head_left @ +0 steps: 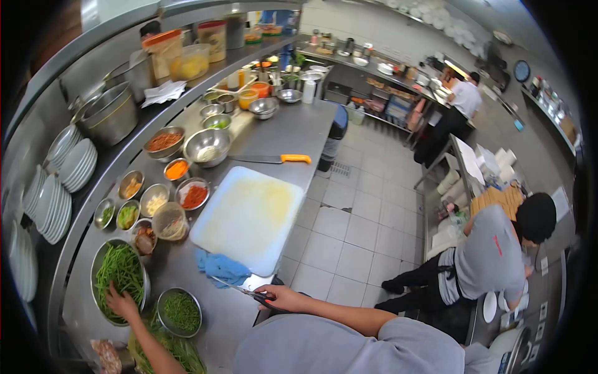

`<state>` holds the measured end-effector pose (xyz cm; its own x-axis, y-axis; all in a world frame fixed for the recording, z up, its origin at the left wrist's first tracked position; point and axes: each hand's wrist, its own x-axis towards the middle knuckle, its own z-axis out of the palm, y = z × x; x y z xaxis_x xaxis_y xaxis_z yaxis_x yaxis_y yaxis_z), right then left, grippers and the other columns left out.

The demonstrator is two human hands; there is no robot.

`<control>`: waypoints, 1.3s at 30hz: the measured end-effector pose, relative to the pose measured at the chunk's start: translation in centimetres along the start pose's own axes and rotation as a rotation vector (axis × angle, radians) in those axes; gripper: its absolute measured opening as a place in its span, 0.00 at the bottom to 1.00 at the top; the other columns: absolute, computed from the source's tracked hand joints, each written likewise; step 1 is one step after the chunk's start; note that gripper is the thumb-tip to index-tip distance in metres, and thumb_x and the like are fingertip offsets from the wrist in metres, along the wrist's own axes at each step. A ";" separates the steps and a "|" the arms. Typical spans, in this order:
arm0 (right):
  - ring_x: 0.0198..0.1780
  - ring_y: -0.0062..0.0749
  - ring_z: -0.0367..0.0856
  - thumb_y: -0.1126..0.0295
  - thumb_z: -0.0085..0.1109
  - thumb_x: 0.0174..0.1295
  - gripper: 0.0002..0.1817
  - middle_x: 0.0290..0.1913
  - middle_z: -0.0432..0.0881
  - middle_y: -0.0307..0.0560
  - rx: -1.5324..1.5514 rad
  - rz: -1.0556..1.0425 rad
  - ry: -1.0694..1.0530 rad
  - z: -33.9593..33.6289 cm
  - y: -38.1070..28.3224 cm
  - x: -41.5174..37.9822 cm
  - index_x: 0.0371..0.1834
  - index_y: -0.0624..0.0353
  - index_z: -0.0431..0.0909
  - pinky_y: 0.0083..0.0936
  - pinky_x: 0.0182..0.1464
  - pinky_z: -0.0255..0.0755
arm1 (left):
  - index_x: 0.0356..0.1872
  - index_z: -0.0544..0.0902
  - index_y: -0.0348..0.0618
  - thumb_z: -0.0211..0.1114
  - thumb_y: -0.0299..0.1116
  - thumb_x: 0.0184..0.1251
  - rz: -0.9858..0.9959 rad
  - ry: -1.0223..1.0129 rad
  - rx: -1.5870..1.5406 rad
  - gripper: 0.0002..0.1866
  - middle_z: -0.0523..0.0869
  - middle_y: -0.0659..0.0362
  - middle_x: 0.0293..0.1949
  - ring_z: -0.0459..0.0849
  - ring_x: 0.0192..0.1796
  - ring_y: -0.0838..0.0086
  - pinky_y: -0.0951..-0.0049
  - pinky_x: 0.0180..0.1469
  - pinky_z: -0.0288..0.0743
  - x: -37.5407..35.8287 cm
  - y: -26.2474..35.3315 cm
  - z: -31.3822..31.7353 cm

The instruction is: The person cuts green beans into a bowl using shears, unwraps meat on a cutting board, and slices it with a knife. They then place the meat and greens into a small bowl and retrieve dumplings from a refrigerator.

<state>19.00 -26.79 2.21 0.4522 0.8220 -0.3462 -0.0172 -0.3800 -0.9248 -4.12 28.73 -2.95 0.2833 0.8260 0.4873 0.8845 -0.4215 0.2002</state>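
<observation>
My left hand (123, 305) rests on long green beans (119, 268) in a large steel bowl (147, 288), fingers apart and partly sunk among them. In my right hand (280, 298) is a pair of scissors (233, 285) with dark handles, the blades pointing left over the counter's edge. Close by the blades lies a crumpled blue cloth (223, 268) against a white cutting board (249, 215). To the right of the bean bowl stands a smaller steel bowl of chopped green pieces (179, 313). A bag of greens (168, 352) sits below my left forearm.
A knife with an orange handle (295, 159) lies beyond the board. Several small bowls hold chopped ingredients, including red bits (193, 194) and orange shreds (177, 169). Stacked plates (56, 212) line the left shelf. One person (486, 249) works at right, another (464, 103) farther back.
</observation>
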 end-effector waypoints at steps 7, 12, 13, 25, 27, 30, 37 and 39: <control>0.32 0.13 0.70 0.58 0.75 0.67 0.30 0.28 0.76 0.29 0.186 -0.082 0.156 0.5 3.6 -1.7 0.68 0.59 0.76 0.21 0.35 0.66 | 0.83 0.62 0.69 0.60 0.45 0.77 0.000 -0.107 0.153 0.35 0.55 0.60 0.85 0.52 0.85 0.47 0.26 0.77 0.49 4.4 2.2 1.6; 0.33 0.12 0.71 0.59 0.75 0.67 0.29 0.30 0.77 0.29 0.221 -0.107 0.212 0.1 4.0 -1.8 0.67 0.59 0.76 0.20 0.35 0.66 | 0.85 0.56 0.64 0.35 0.54 0.88 -0.068 -0.511 0.287 0.29 0.51 0.64 0.86 0.48 0.86 0.50 0.25 0.80 0.41 5.9 4.7 1.5; 0.33 0.12 0.71 0.59 0.75 0.67 0.29 0.30 0.77 0.29 0.221 -0.107 0.220 0.1 3.8 -1.8 0.67 0.59 0.76 0.20 0.35 0.66 | 0.85 0.56 0.64 0.35 0.54 0.88 -0.062 -0.512 0.282 0.29 0.51 0.64 0.86 0.48 0.86 0.50 0.25 0.80 0.41 5.7 5.2 1.5; 0.24 0.18 0.78 0.58 0.67 0.74 0.28 0.28 0.79 0.33 0.583 -0.020 0.268 -0.9 -0.6 -2.5 0.70 0.58 0.71 0.20 0.26 0.74 | 0.84 0.59 0.66 0.33 0.58 0.87 -0.032 -0.395 0.301 0.30 0.59 0.62 0.84 0.60 0.81 0.47 0.29 0.77 0.53 4.7 5.0 1.1; 0.24 0.19 0.78 0.57 0.65 0.75 0.26 0.28 0.80 0.34 0.611 -0.024 0.250 -1.2 -0.3 -2.9 0.69 0.57 0.71 0.21 0.26 0.75 | 0.83 0.60 0.66 0.33 0.58 0.87 -0.045 -0.389 0.356 0.30 0.60 0.63 0.84 0.62 0.81 0.48 0.28 0.76 0.55 4.7 5.3 1.2; 0.24 0.21 0.79 0.54 0.61 0.77 0.24 0.29 0.79 0.36 0.679 -0.032 0.221 -1.1 -0.3 -4.4 0.67 0.56 0.71 0.22 0.26 0.76 | 0.83 0.61 0.65 0.33 0.58 0.88 -0.040 -0.384 0.351 0.30 0.61 0.65 0.83 0.64 0.80 0.50 0.31 0.78 0.55 4.3 5.7 0.5; 0.29 0.22 0.80 0.54 0.62 0.77 0.24 0.31 0.78 0.37 0.640 0.077 0.202 -1.5 0.5 -7.3 0.67 0.55 0.69 0.23 0.29 0.77 | 0.82 0.63 0.70 0.32 0.59 0.88 -0.077 -0.394 0.446 0.29 0.62 0.69 0.83 0.66 0.79 0.54 0.35 0.76 0.61 3.8 7.3 -0.4; 0.35 0.21 0.81 0.55 0.64 0.75 0.30 0.35 0.79 0.39 0.584 0.078 0.108 -1.7 0.6 -8.0 0.73 0.56 0.66 0.21 0.37 0.77 | 0.82 0.63 0.70 0.32 0.59 0.88 -0.085 -0.377 0.457 0.29 0.63 0.69 0.82 0.67 0.78 0.55 0.37 0.75 0.62 3.9 6.8 0.2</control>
<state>16.89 -34.35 4.75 0.5179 0.7415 -0.4267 -0.5270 -0.1163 -0.8418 3.06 29.13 0.12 0.2427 0.9609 0.1335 0.9559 -0.2135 -0.2015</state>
